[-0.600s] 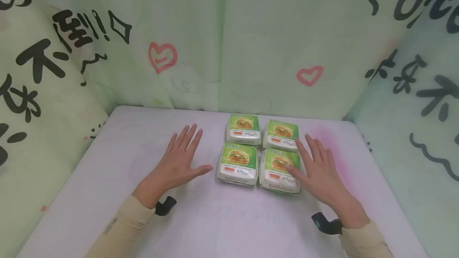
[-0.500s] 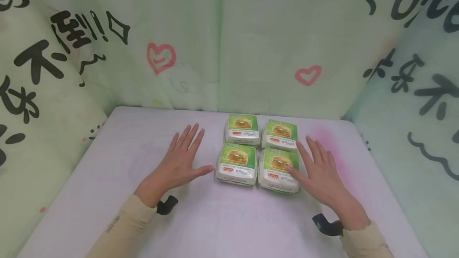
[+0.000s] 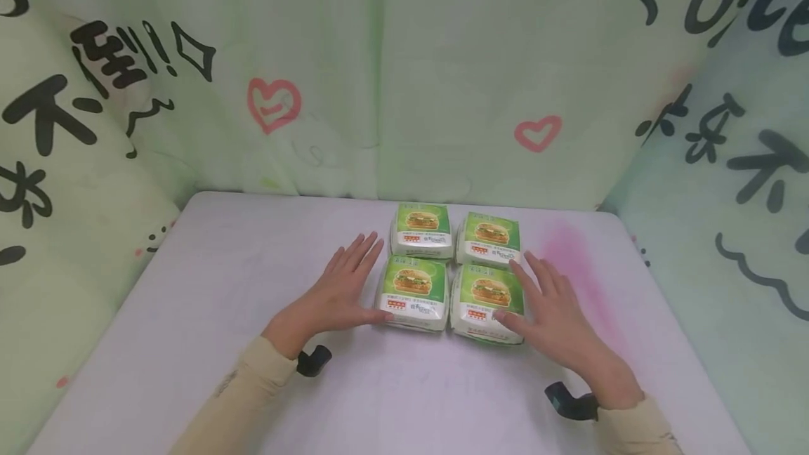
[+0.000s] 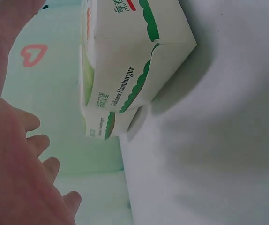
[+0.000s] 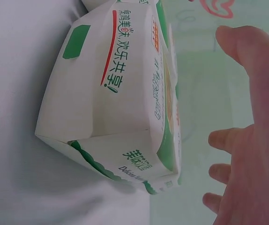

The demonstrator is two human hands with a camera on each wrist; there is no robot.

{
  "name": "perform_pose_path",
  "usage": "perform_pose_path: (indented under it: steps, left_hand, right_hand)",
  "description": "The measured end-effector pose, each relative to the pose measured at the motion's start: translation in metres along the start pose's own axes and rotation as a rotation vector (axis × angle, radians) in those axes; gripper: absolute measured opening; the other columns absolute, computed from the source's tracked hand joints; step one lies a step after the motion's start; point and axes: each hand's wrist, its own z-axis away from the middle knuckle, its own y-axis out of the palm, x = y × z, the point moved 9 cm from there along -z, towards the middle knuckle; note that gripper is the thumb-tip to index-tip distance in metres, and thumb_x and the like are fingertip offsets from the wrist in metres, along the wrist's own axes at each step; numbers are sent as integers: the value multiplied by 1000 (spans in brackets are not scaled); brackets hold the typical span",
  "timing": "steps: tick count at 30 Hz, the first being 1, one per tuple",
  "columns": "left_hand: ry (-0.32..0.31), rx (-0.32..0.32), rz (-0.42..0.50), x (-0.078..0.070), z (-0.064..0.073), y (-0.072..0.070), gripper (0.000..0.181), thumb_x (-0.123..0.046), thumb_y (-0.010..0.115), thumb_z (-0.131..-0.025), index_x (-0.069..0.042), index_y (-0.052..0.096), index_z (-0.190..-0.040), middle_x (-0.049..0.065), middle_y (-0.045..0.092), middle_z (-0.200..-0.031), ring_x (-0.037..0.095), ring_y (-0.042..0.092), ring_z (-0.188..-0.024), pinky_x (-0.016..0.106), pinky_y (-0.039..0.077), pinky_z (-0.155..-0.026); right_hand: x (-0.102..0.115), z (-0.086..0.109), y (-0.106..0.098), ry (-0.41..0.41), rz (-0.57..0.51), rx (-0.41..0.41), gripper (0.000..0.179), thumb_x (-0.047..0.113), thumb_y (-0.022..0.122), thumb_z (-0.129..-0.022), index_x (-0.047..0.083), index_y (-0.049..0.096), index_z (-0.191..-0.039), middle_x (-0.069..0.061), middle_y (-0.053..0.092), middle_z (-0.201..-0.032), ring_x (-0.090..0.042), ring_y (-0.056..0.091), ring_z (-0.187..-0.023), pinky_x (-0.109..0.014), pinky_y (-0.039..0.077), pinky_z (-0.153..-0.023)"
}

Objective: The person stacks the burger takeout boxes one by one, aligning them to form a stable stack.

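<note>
On the left, the left hand (image 3: 331, 300) has its fingers straight and spread, with nothing in them. Just to its right is the near left box (image 3: 413, 293), with a burger picture on top. The thumb points right, over that box's edge; I can't tell if it touches. Behind it is the far left box (image 3: 421, 230), a bit farther from the fingers. Next come the near right box (image 3: 487, 304) and the far right box (image 3: 488, 237). All four sit on the white table (image 3: 404, 399) and look about square on top, so no side is clearly longer. Last is the right hand (image 3: 559, 318), also spread and holding nothing. Its thumb points left, above the near right box, with a gap between. This hand is closer to the right boxes.
</note>
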Motion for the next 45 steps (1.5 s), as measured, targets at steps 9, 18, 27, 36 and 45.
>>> perform_pose_path:
  steps: [9, 18, 27, 36, 45]
  left_hand:
    - [43, 58, 114, -2, -11, 21, 127, -64, 79, -70, -13, 5, -161, 3, 4, -169, 24, 2, -156, 51, 9, -126]
    - [47, 85, 171, -7, -17, 34, 126, -52, 87, -66, -16, 10, -160, 10, 16, -166, 28, 18, -153, 49, 19, -125]
    - [43, 63, 205, -6, -18, 35, 120, -44, 88, -67, -17, 17, -159, 8, 23, -162, 30, 32, -146, 47, 33, -119]
    - [34, 35, 251, -1, -14, 31, 114, -38, 90, -67, -14, 24, -157, 6, 29, -157, 24, 37, -142, 40, 38, -117]
    - [55, 15, 256, -3, 5, 15, 114, -37, 93, -65, -13, 27, -155, 4, 32, -153, 21, 38, -139, 40, 40, -116]
  right_hand:
    - [1, 0, 13, -19, -13, 14, 97, 62, 66, -84, 9, 28, -156, -17, 16, -164, -43, 15, -148, -68, 18, -116]
    - [2, 0, 22, -52, -22, 26, 98, 60, 72, -78, 11, 32, -154, -16, 21, -161, -43, 20, -146, -69, 25, -114]
    - [-1, 3, 26, -63, -55, 46, 94, 54, 74, -79, 17, 33, -154, -16, 20, -160, -43, 25, -143, -70, 35, -107]
    - [-5, 3, 29, -74, -118, 33, 94, 49, 78, -78, 15, 33, -153, -17, 17, -160, -43, 26, -142, -67, 38, -107]
    - [-5, 3, 29, -70, -148, 37, 95, 51, 79, -77, 17, 33, -153, -17, 17, -159, -42, 29, -138, -66, 41, -104]
